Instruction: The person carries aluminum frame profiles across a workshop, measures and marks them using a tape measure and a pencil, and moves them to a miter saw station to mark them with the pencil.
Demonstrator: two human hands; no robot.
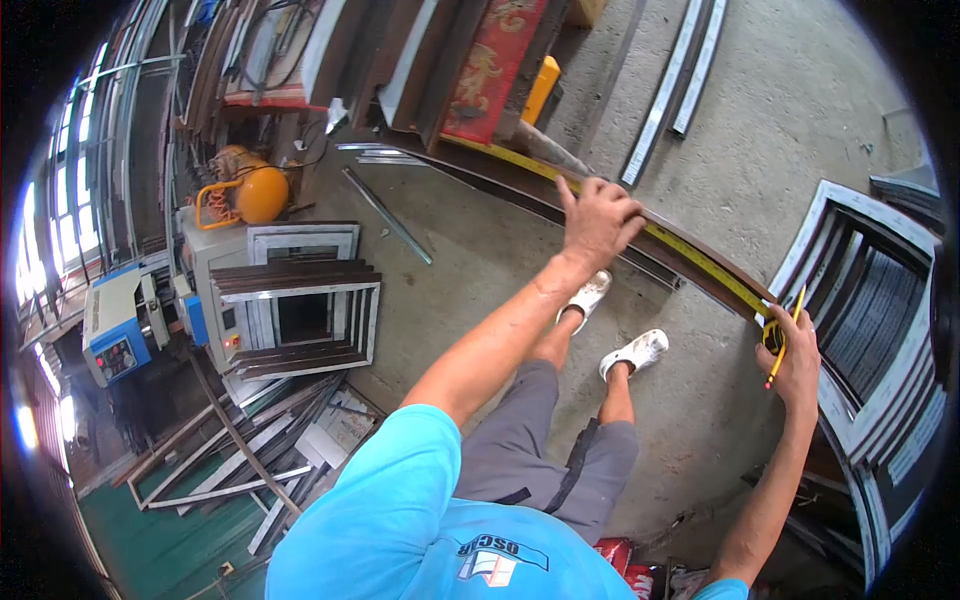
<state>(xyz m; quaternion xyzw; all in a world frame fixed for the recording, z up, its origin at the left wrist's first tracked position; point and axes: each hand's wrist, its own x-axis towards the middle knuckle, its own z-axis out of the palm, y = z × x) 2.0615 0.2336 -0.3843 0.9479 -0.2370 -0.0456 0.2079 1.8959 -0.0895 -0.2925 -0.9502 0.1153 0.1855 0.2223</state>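
A long brown metal profile [705,282] runs diagonally from the stacked profiles at the top toward the right. A yellow measuring tape [690,252] is stretched along it. My left hand [600,215] is on the profile and tape around the middle, its fingers curled over them. At the profile's right end, my right hand [797,355] grips the tape measure case [772,338], which is black and yellow. A yellow pencil [777,365] with a pink eraser also sits in that hand's fingers, pointing up past the knuckles.
White-and-brown window frames [835,225] lean in a stack at the right. More frames [375,320] stand at the left near an orange compressor tank [262,193] and a blue-and-white machine [115,325]. Offcuts [290,455] lie on the floor, as do two long strips [660,100].
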